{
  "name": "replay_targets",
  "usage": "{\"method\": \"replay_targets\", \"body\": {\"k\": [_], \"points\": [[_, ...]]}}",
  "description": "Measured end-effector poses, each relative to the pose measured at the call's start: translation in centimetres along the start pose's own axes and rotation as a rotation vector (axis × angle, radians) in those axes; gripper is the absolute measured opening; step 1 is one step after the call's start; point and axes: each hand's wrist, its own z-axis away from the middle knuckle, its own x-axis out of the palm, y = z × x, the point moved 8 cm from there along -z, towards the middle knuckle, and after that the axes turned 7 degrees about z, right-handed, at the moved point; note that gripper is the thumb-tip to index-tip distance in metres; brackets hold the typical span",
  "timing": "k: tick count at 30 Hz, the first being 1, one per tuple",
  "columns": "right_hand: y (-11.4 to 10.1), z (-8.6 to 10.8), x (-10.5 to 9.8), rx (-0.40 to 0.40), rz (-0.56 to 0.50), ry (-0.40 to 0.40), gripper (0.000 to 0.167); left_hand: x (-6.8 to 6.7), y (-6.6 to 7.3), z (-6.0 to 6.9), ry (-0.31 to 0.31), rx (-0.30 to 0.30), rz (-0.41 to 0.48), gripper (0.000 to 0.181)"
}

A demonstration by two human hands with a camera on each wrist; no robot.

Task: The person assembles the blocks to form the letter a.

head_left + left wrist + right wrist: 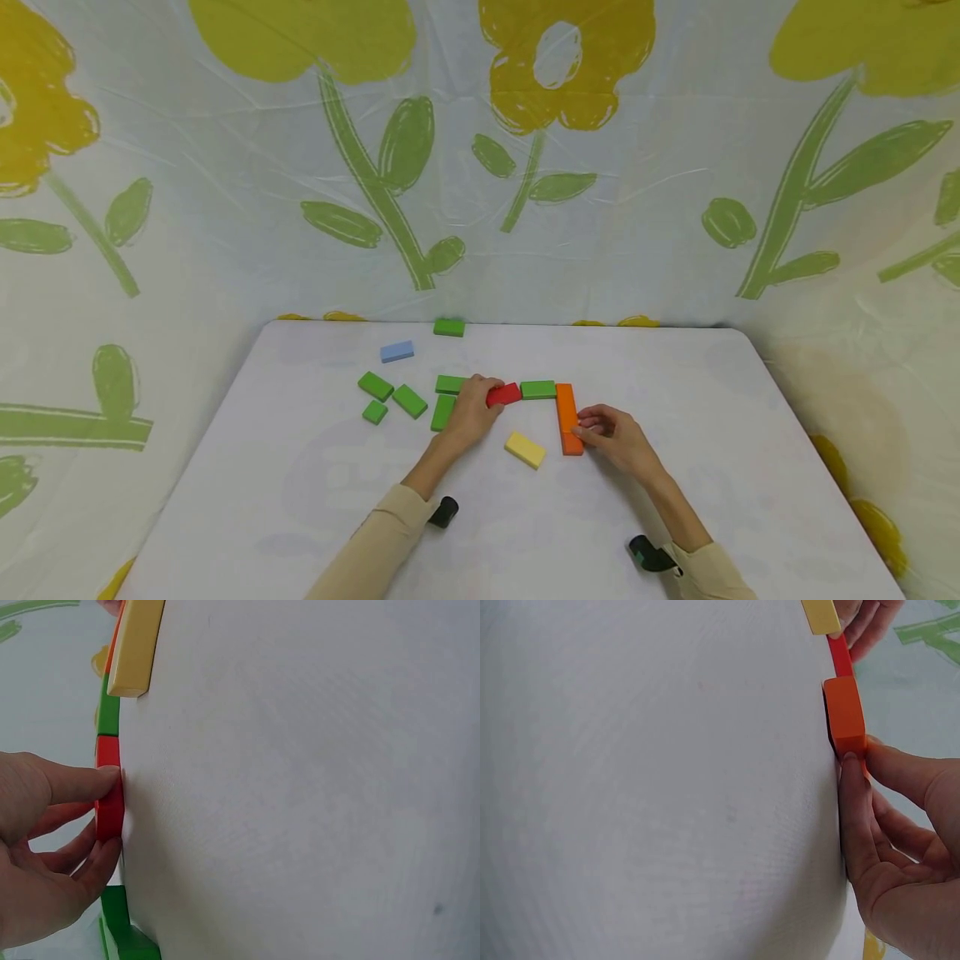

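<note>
My left hand (472,412) pinches a red block (507,394) between thumb and fingers; the left wrist view shows the thumb on the red block (109,814). To its right lies a green block (537,390), then a long orange block (567,407) with a shorter darker orange one (572,444) against its near end. My right hand (622,444) touches the right side of the orange blocks with its fingertips. In the right wrist view, thumb and a finger rest at the end of an orange block (845,712), not around it.
A yellow block (525,450) lies nearer me, between the hands. Left of my left hand are green blocks (409,401) (443,412), several in all. Farther back are a blue block (397,352) and a green one (449,327) near the white table's (675,367) far edge.
</note>
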Motion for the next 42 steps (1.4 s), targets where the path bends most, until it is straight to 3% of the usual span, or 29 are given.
{"method": "replay_targets", "body": {"k": [24,33,42], "points": [[-0.3,0.1,0.1,-0.002,0.009,-0.008,0.035,-0.3,-0.2,0.5,0.031,0.031,-0.011,0.042],[0.0,0.0,0.1,-0.001,0.005,-0.016,0.034,-0.8,1.2,1.9,0.038,0.081,-0.024,0.039],[0.3,-0.2,0.2,-0.018,0.039,-0.010,0.035,-0.4,1.8,3.6,-0.029,0.121,0.005,0.037]]}}
